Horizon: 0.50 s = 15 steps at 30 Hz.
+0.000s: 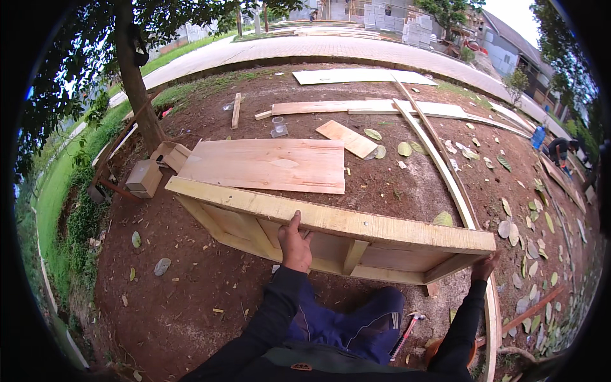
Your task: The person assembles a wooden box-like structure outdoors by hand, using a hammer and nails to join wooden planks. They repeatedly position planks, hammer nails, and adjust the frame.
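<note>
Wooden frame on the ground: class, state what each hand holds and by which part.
Both hold the wooden frame: the left hand grips under its top plank near the middle, the right hand its right end corner.

Two brown cardboard boxes (158, 167) on the bare ground at the foot of the tree, left of the pale plywood sheet (267, 164). We note the nearer box (144, 178) closed and blocky; the farther box (172, 155) has its flaps open and touches the sheet's corner. We see no labels, signs or screens.
</note>
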{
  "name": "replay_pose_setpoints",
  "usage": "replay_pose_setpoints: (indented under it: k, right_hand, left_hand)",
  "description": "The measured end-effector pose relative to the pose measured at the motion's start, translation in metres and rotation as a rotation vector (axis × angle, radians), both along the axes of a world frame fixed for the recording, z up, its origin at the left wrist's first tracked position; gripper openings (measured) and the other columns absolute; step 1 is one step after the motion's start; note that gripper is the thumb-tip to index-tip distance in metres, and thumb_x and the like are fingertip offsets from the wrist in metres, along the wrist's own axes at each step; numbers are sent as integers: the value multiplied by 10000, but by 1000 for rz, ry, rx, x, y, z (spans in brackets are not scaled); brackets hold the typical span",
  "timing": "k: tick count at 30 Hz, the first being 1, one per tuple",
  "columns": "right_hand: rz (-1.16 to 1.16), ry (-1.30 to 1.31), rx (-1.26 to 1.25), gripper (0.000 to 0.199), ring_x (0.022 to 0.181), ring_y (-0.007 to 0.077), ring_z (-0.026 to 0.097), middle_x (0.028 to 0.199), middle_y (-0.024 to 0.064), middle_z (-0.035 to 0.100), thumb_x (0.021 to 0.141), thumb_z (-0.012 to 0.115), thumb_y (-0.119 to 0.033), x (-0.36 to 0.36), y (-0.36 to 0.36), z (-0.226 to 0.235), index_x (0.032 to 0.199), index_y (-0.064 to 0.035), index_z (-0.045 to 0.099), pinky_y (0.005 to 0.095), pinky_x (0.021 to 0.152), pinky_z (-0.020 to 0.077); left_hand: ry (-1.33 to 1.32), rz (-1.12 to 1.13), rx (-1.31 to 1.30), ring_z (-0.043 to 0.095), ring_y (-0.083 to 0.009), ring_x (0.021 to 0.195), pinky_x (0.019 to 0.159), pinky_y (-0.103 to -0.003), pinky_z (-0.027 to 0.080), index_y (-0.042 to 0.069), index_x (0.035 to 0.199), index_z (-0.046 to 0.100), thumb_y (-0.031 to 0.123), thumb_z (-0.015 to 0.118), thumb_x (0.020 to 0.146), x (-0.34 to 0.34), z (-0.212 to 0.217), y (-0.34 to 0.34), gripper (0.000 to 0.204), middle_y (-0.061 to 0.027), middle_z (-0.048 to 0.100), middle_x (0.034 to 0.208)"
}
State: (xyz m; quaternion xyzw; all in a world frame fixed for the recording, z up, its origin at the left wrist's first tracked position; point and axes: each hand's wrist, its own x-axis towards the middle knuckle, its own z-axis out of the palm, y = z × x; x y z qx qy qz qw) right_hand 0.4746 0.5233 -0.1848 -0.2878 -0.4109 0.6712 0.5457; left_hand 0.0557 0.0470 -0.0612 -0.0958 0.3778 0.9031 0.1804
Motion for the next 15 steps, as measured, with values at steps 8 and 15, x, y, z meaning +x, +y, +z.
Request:
replay_pose_setpoints:
  k: [8, 15]
  right_hand:
    - [-14, -70, 63, 707, 1316, 302, 554, 1424, 126, 581, 1004, 406, -622, 50, -20, -40, 1472, -97, 479, 456, 1123, 433]
    - [-20, 188, 232, 566, 1159, 295, 656, 1273, 170, 640, 1021, 556, -418, 22, -74, 1, 1398, 2, 501, 469, 982, 552]
  left_hand:
    - [-39, 40, -88, 593, -277, 1156, 955, -521, 461, 71, 1323, 555, 383, 708, 932, 16, 23, -15, 523, -109, 602, 1271]
    - [-25, 185, 0, 490, -404, 1308, 1053, -593, 414, 71, 1584, 238, 641, 595, 915, 21, 35, -64, 949, -211, 382, 1532]
